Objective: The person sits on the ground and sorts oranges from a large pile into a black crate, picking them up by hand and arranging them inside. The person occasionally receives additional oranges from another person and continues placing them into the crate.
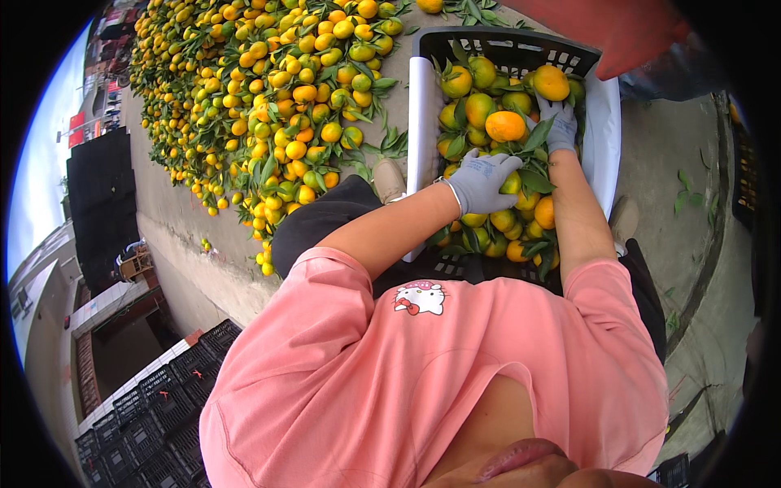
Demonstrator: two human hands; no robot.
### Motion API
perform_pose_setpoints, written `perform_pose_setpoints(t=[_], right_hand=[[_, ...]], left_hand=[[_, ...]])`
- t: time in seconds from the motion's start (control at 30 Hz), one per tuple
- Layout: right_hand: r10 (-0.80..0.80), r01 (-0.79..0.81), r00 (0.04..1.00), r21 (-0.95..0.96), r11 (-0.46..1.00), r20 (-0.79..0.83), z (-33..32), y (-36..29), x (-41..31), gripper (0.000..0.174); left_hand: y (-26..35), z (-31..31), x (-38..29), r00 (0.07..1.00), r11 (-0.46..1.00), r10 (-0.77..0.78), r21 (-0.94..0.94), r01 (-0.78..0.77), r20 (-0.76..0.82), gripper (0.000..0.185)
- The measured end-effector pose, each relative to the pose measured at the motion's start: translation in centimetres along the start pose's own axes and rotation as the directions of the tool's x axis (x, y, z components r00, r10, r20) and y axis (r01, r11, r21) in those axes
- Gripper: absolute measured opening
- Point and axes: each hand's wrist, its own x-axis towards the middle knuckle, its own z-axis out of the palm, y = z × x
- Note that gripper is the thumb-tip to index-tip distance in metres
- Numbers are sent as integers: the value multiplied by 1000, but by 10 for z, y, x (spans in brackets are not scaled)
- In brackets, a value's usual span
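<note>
A black plastic crate (506, 39) stands between my legs, with white liner sheeting (601, 143) over its sides. Green-and-orange mandarins (479, 110) with leaves fill it. My left hand (485, 181), in a grey glove, lies over the fruit with fingers spread; a greenish mandarin (511, 183) shows between thumb and forefinger. My right hand (556, 125), gloved alike, reaches into the crate's right side. Its fingertips are partly hidden beneath an orange mandarin (551, 82). Whether either hand grips its fruit is unclear. Another orange mandarin (505, 126) sits between the hands.
A broad heap of mandarins (262, 91) spreads over the concrete floor to the left. Stacked black crates (165, 402) stand at lower left. A blurred red shape (616, 27) overhangs the crate's far right corner. Loose leaves (686, 189) lie on the floor at right.
</note>
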Motion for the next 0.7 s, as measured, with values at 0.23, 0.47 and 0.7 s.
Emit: perform_pose_setpoints(t=[0.23, 0.47, 0.7], right_hand=[[-7, 19, 987, 76, 997, -160, -21, -16, -20, 73], [14, -13, 994, 13, 1000, -113, -24, -21, -21, 68], [29, -28, 996, 19, 999, -85, -33, -27, -26, 73]], left_hand=[[-14, -67, 59, 898, 945, -31, -279, 169, 439, 35], [-78, -48, 180, 992, 850, -120, 519, 88, 28, 47], [-73, -28, 212, 892, 586, -364, 811, -5, 269, 57]])
